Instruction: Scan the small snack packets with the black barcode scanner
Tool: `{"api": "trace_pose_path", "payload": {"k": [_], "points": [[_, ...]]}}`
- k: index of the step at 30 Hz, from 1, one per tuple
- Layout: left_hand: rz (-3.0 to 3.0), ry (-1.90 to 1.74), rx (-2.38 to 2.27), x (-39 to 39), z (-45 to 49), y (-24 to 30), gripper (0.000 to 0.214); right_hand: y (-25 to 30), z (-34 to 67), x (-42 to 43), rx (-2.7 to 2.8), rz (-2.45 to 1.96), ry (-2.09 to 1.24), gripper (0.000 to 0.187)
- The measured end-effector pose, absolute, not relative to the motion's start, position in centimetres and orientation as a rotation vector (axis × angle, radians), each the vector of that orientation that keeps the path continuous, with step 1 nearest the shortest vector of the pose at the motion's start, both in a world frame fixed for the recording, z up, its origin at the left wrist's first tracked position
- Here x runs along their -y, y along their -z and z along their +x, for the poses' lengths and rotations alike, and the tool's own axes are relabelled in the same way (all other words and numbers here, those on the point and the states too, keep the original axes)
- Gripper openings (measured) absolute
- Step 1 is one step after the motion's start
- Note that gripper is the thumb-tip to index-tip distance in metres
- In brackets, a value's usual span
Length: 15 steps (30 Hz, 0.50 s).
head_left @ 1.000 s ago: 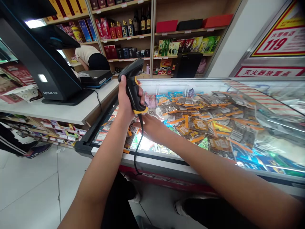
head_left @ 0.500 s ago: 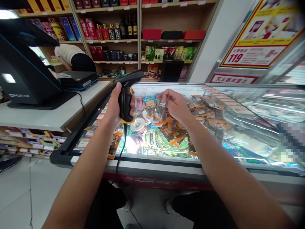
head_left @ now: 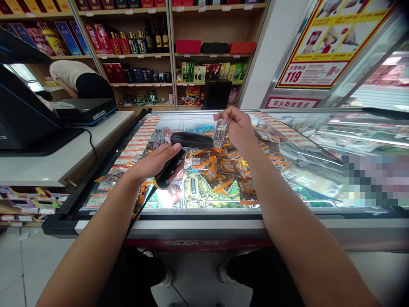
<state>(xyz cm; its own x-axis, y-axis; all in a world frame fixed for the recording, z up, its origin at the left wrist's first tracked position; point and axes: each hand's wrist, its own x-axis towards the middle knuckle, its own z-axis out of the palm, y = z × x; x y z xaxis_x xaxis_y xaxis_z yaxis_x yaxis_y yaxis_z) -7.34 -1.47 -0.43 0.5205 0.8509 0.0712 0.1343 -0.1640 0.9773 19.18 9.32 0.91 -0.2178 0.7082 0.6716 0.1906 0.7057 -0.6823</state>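
My left hand (head_left: 162, 162) is wrapped around the handle of a black barcode scanner (head_left: 191, 140) with yellow trim, its cord running down toward me. The scanner's head points right, at a small clear snack packet (head_left: 220, 135) with an orange lower end. Pinched at its top edge, that packet hangs from my right hand (head_left: 239, 128). Scanner and packet are very close; whether they touch I cannot tell. Below both hands lie several orange-and-brown snack packets (head_left: 226, 165) and green-and-yellow packages (head_left: 194, 187) inside the lit chest freezer (head_left: 204, 228).
A white counter (head_left: 41, 168) with a black till machine (head_left: 25, 111) and a scale (head_left: 84, 110) stands at left. Behind it, a person (head_left: 79, 79) bends by the shelves (head_left: 137, 59). Glass lids (head_left: 287, 140) cover the freezer's right side. A fire-safety sign (head_left: 316, 74) hangs beyond.
My left hand has lowered and turned the scanner, so its head now faces the packet. The packet in my right hand has been raised slightly. The whole view has shifted to the right.
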Motion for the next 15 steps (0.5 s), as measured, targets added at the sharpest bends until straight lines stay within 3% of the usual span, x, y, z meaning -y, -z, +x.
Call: {"api": "trace_pose_path", "payload": {"k": [10, 15], "points": [[1.638, -0.784, -0.796, 1.5, -7.1, 0.5, 0.066, -0.8, 19.2, -9.6, 1.755, -0.67, -0.541, 0.014], [1.482, -1.011, -0.808, 1.2, -6.9, -0.1, 0.061, -2.1, 20.1, -8.3, 1.936, -0.868, -0.413, 0.015]]}}
